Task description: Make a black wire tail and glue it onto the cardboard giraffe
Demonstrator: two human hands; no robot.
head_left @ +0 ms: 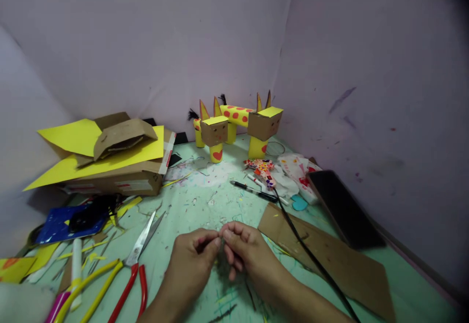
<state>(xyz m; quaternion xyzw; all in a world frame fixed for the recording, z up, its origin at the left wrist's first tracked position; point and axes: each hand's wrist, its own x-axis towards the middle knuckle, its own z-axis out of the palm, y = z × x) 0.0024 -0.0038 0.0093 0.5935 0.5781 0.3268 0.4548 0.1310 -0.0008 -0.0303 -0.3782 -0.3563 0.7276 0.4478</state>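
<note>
Between my left hand (pixel 194 260) and right hand (pixel 249 250), thumbs and forefingers pinched tip to tip, anything held is too small for me to make out. Close below, nearer the right hand, a dark strand (pixel 250 295) slants lengthwise toward my side of the green table (pixel 181 215); I can't tell whether it touches that hand. Leftward, red-handled scissors (pixel 135 252) point away from me. Farther out, a cardboard box (pixel 146 180) carries yellow sheets (pixel 73 138) and folded cardboard (pixel 120 133) on top; its inside is hidden from me.
</note>
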